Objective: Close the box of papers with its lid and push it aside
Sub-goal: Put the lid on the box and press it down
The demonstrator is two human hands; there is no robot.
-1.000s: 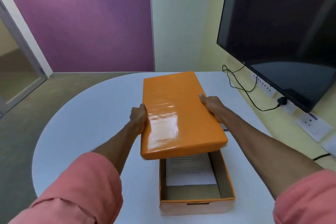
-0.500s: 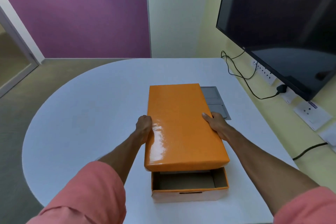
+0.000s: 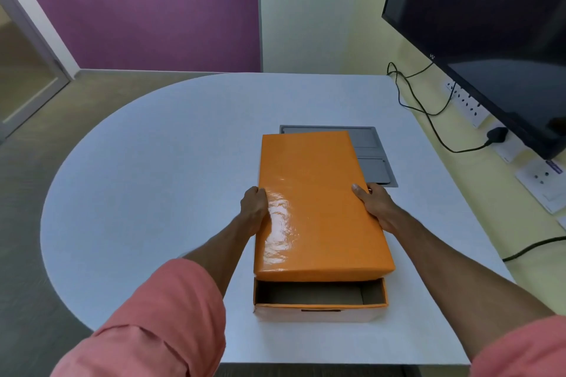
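A glossy orange lid point(image 3: 318, 202) lies over most of the cardboard box point(image 3: 320, 312), which stands near the table's front edge. The lid sits shifted toward the far side, so the box's near end shows as an open brown gap. My left hand point(image 3: 254, 208) grips the lid's left long edge. Opposite it, my right hand point(image 3: 375, 203) holds the right long edge. The papers inside are hidden under the lid.
The white table point(image 3: 159, 180) has a rounded left side. A grey flap panel point(image 3: 372, 156) is set into it just beyond the lid. A dark monitor point(image 3: 490, 34), black cables point(image 3: 428, 119) and wall sockets point(image 3: 542, 177) line the right wall.
The lid has come down and toward me, from tilted above the box to lying nearly flat over it. The papers, visible a second ago, are now covered.
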